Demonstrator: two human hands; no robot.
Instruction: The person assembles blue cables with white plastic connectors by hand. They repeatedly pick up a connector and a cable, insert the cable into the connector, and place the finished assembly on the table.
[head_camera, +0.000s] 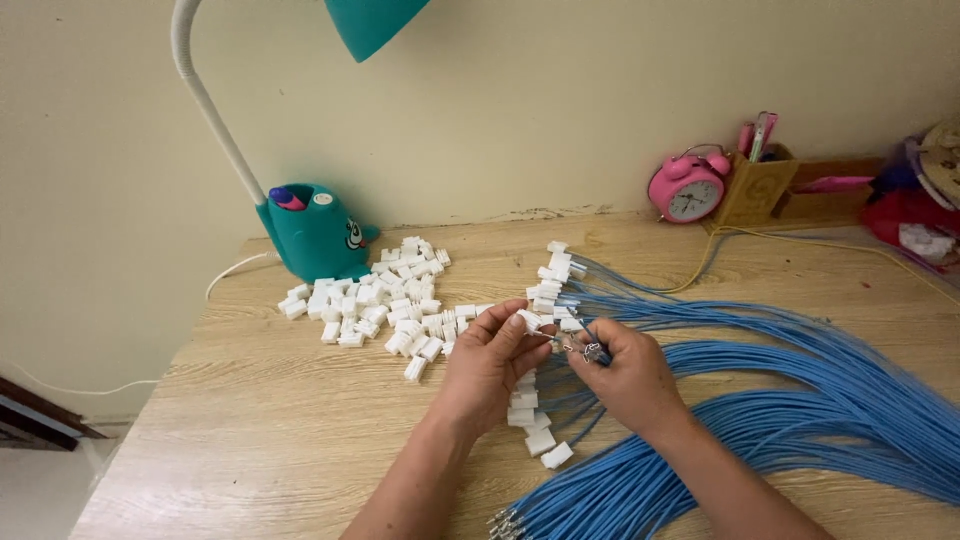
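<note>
Left hand (490, 365) was over the pale wood-grain table (250, 430), thumb and fingers closed in a pinch on one small white plastic connector housing (530, 320) at the fingertips. Right hand (625, 375) sat just beside it, grip pinched shut on the metal-tipped ends of a few thin blue wires (592, 351). Terminals and housing looked nearly touching, but the fingers hid the seating, so I couldn't tell if any pin was in.

Long bundle of blue wires (800, 400) fanned off to the right across the table. Some leads already carried white housings (535, 435), lying under and just ahead of both hands. Loose pile of white plastic housings (385, 300) sat to the left, near the teal desk lamp base (315, 235). Pink alarm clock (688, 188) and wooden pen holder (755, 190) stood at the back wall, well apart from the work.

My read on doing it well:
- Hold the housing square, open cavity toward the right hand.
- Feed one terminal at a time, straight in.
- Grip the wire close behind the crimp so it doesn't buckle.
- Tug lightly to check the lock.
- Keep finished leads separate from bare ones; they were tangling near the wrists.
</note>
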